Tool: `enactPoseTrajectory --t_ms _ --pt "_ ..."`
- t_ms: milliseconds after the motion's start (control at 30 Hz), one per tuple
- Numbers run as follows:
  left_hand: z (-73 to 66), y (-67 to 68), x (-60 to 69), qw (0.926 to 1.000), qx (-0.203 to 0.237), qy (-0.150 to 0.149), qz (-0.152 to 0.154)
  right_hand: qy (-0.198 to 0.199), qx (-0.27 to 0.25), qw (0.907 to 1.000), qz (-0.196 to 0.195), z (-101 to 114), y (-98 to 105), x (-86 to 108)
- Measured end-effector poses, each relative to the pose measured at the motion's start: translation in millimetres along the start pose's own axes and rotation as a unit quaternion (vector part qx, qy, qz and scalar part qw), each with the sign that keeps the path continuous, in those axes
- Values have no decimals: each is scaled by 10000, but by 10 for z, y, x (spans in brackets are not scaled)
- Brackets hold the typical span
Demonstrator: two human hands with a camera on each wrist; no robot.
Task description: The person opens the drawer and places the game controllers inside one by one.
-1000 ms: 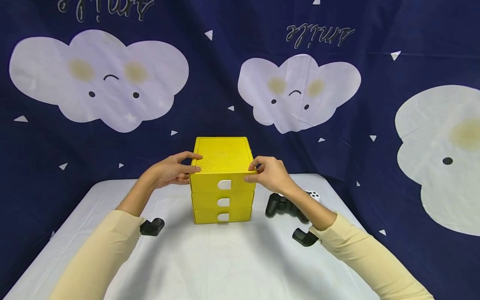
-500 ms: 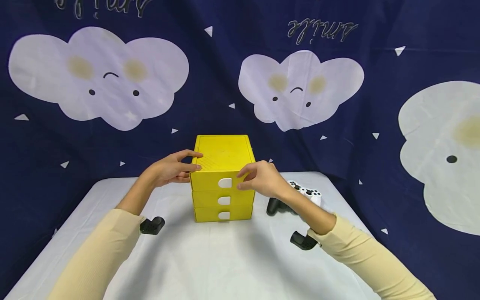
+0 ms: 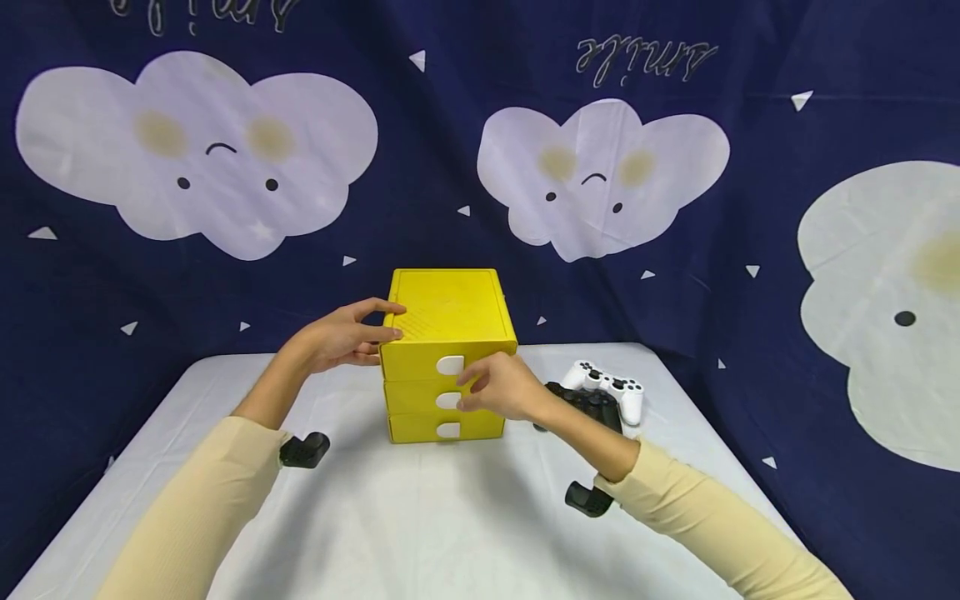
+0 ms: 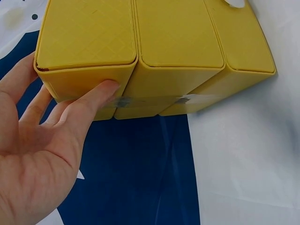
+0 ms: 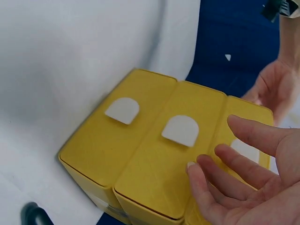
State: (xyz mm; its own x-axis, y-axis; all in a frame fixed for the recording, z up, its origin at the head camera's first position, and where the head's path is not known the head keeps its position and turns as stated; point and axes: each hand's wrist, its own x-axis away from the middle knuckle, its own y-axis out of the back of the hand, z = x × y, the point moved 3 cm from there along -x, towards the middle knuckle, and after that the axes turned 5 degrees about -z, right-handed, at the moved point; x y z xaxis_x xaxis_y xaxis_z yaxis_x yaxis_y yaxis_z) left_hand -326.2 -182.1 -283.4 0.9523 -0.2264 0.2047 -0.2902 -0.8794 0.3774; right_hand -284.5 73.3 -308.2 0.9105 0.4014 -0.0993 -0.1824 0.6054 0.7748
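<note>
A yellow drawer box (image 3: 452, 304) with three stacked drawers stands on the table, each front bearing a white pull tab; all the drawers look closed. My left hand (image 3: 333, 337) rests at its upper left edge, fingertips on the top and lower fingers along the side. In the left wrist view, a straight finger (image 4: 101, 93) touches the yellow wall. My right hand (image 3: 504, 387) hovers before the right part of the fronts, close to the middle tab (image 3: 447, 401). The right wrist view shows its fingers (image 5: 225, 176) spread and loosely bent, holding nothing; whether a fingertip touches the box, I cannot tell.
Right of the box lie a black game controller (image 3: 592, 403) and a white game controller (image 3: 632, 398), partly behind my right forearm. A white cloth covers the table (image 3: 450, 525). Behind it hangs a dark blue curtain (image 3: 427, 167) with cloud prints.
My right hand has left the box's top right edge and moved down and left across the fronts to the middle drawer's height. The left hand has stayed at the upper left edge.
</note>
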Motion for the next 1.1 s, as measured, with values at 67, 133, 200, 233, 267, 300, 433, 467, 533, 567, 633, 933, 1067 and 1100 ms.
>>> enactPoseTrajectory --t_ms 67,133,200,233,267,300,433,467,533,567,633,933,1067,1100 --pt "1 -2 0 10000 12 15 -11 -46 14 10000 9 -10 -46 -8" --pt "2 -1 1 10000 42 27 -19 -77 24 10000 3 -13 -82 -17" --pt "4 1 2 10000 70 34 -15 -84 40 10000 -12 -18 -110 -28" --pt "4 2 2 10000 77 33 -14 -90 59 9999 -26 -19 -120 -32" --pt "5 2 2 10000 81 29 -7 -90 71 9999 -39 -24 -131 -36" --pt "6 3 2 10000 79 22 -4 -85 87 9999 -51 -32 -143 -41" --pt "7 -1 -2 10000 65 4 2 -78 75 9999 -99 -69 -189 -60" --pt "7 -2 -3 10000 68 4 3 -69 54 9999 -107 -79 -201 -64" --pt "8 -3 -4 10000 70 6 2 -66 7 9999 -124 -96 -226 -76" --pt "8 -3 -4 10000 73 10 3 -62 -20 9999 -128 -104 -239 -82" --pt "8 -3 -4 10000 75 14 5 -40 -59 9999 -154 -117 -263 -93" --pt "18 -3 -5 10000 83 5 14 134 -322 9985 -412 -175 -331 -120" --pt "16 -3 -4 10000 73 -17 13 215 -286 9983 -468 -197 -332 -143" --pt "14 -4 -5 10000 71 -18 14 243 -265 9982 -483 -203 -329 -148"
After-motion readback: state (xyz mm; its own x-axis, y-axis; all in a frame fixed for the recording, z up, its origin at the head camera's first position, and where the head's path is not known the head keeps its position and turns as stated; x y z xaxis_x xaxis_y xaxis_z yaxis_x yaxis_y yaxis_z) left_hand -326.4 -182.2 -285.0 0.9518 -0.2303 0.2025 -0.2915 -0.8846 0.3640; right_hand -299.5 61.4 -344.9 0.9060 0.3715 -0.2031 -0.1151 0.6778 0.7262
